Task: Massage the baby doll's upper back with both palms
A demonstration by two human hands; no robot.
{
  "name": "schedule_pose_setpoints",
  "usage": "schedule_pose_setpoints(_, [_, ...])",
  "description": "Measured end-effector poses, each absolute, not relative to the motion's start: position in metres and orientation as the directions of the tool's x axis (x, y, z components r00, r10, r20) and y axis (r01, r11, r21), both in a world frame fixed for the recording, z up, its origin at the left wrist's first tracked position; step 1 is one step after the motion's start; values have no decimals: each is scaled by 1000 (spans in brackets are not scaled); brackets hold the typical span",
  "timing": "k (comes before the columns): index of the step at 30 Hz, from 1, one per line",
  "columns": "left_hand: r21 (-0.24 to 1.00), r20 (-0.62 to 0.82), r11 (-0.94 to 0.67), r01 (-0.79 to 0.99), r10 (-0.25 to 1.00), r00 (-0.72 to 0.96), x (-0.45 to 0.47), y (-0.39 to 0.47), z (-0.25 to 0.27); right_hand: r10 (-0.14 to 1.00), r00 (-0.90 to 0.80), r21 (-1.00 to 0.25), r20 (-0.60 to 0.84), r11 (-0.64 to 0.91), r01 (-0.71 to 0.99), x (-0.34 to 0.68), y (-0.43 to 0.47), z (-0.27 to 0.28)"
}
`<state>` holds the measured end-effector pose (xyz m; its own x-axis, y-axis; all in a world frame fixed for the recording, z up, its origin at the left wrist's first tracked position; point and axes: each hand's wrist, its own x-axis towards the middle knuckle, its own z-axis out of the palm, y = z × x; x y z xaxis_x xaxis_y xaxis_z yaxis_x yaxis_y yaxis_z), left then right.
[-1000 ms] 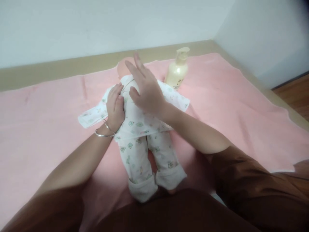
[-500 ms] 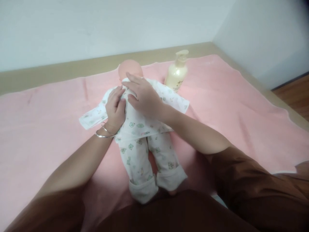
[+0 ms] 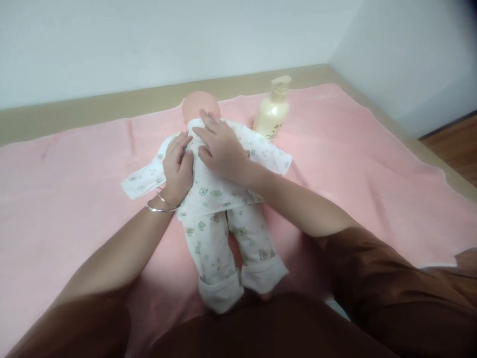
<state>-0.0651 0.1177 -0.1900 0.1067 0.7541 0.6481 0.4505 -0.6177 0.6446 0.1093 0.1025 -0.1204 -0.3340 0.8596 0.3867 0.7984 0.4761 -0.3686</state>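
Observation:
A baby doll (image 3: 201, 105) lies on the pink cloth, its head toward the wall and its feet toward me. It wears a white long-sleeved top (image 3: 214, 196) with small green prints and matching trousers (image 3: 210, 243) with turned-up cuffs. My left hand (image 3: 179, 166), with silver bangles at the wrist, rests along the left side of the doll's upper body, fingers extended. Over the upper body, near the neck, is my right hand (image 3: 225, 149), its fingers spread and the palm turned down. Neither hand grips anything. The doll's face is not visible.
A cream pump bottle (image 3: 273, 114) stands right of the doll's head, close to its sleeve. The pink cloth (image 3: 74, 209) covers most of the surface, which has a tan border (image 3: 112, 102) against the pale wall. Wooden floor (image 3: 452, 149) shows at the right.
My right hand has shifted very slightly to the right on the doll's upper body, with its fingers a little differently spread. My left hand and the doll stay in place.

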Motion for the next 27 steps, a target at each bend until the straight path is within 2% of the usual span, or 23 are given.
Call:
schedule_pose_setpoints(5, [654, 639, -605, 454, 763, 97, -65, 117, -189, 862, -308, -339, 401, 453, 825, 109, 97, -112])
schedule_pose_setpoints(11, [601, 675, -614, 511, 733, 86, -63, 120, -184, 870, -381, -374, 312, 481, 793, 108, 98, -115])
schedule_pose_setpoints(19, [613, 663, -601, 513, 744, 81, -63, 124, -178, 865, -330, -371, 379, 469, 802, 107, 97, -111])
schedule_pose_setpoints(24, [587, 667, -600, 544, 739, 95, -61, 122, -176, 881, -373, -375, 291, 463, 803, 107, 95, -110])
schedule_pose_setpoints(27, [587, 671, -600, 543, 736, 88, -60, 122, -177, 882, -354, -388, 313, 458, 799, 111, 96, -99])
